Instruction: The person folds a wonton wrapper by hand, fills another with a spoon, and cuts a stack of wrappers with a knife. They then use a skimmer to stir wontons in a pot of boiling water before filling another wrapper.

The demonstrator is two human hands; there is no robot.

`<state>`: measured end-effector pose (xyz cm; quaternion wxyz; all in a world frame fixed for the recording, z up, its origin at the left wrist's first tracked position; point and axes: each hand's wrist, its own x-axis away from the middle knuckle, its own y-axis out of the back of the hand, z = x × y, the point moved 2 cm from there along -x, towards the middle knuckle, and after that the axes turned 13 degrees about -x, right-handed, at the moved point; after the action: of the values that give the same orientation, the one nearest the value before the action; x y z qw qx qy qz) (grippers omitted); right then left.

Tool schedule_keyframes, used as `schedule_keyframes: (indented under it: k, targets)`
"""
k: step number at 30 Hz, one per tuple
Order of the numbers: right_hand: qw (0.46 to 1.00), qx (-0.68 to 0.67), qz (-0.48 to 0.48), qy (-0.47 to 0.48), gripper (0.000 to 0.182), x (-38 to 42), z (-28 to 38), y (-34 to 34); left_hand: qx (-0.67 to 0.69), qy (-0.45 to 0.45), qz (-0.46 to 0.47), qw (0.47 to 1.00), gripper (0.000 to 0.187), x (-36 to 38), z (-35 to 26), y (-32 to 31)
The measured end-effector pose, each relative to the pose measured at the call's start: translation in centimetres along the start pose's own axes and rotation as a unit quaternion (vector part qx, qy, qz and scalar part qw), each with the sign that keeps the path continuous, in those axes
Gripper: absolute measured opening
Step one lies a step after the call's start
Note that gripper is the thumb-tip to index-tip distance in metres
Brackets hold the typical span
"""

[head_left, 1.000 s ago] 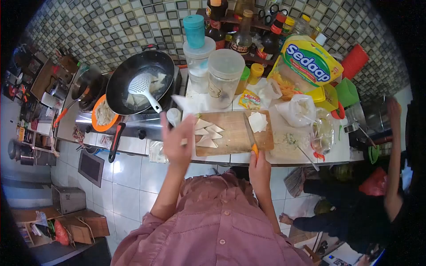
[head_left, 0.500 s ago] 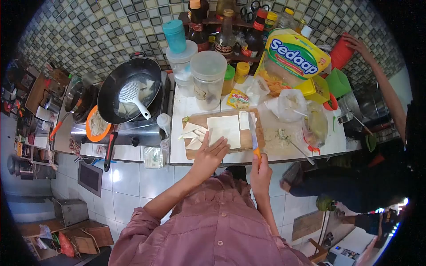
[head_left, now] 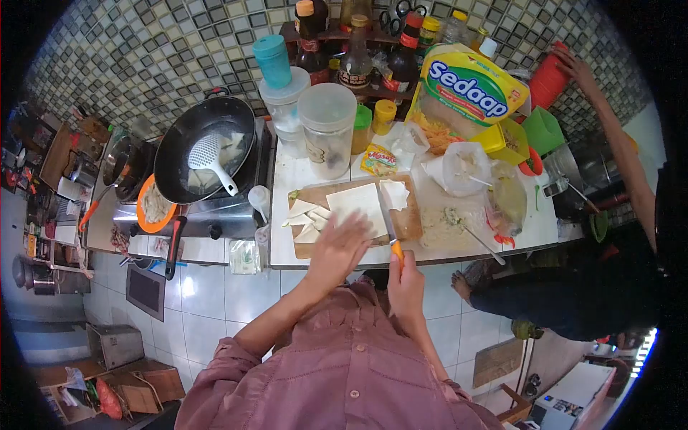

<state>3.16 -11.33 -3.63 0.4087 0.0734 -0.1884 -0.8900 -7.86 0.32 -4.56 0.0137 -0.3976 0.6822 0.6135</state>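
Note:
My right hand (head_left: 406, 290) grips the orange handle of a knife (head_left: 391, 233), its blade along the right edge of a square, pale wrapper sheet (head_left: 352, 199). Blurred by motion, my left hand (head_left: 338, 251) has its fingers spread over the near part of that sheet. Both the sheet and the blade are over a wooden cutting board (head_left: 412, 226). Left of the sheet lie several folded pale pieces (head_left: 304, 217) in a loose heap. A small stack of cut wrapper pieces (head_left: 394, 195) sits to the right of the blade.
A black frying pan (head_left: 229, 118) with a white slotted spatula (head_left: 204, 153) stands on the stove at left, near an orange plate (head_left: 148, 221). Jars (head_left: 330, 136) and a Sedaap bag (head_left: 473, 86) line the back. Another person's hand (head_left: 566, 64) touches a red container (head_left: 546, 84).
The knife has shifted left from the small stack to the sheet's right edge. My left hand has moved slightly toward me, its fingers now spread and blurred.

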Motion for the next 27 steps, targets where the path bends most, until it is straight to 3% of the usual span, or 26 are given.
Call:
schedule_keyframes:
  k: [4,10,27]
  targets:
    - [0.998,0.046,0.022,0.038,0.018,0.9,-0.2,-1.6,-0.137,0.085,0.085,0.983,0.046,-0.8,1.6,1.6]
    - [0.991,0.116,0.047,0.051,0.02,1.9,-0.3,-3.3,-0.234,0.104,0.142,0.956,0.056,0.4,2.0,0.8]
    - [0.979,0.187,0.078,0.006,0.023,1.7,-0.1,-3.6,-0.235,0.131,0.112,0.957,0.055,-0.4,1.8,0.2]
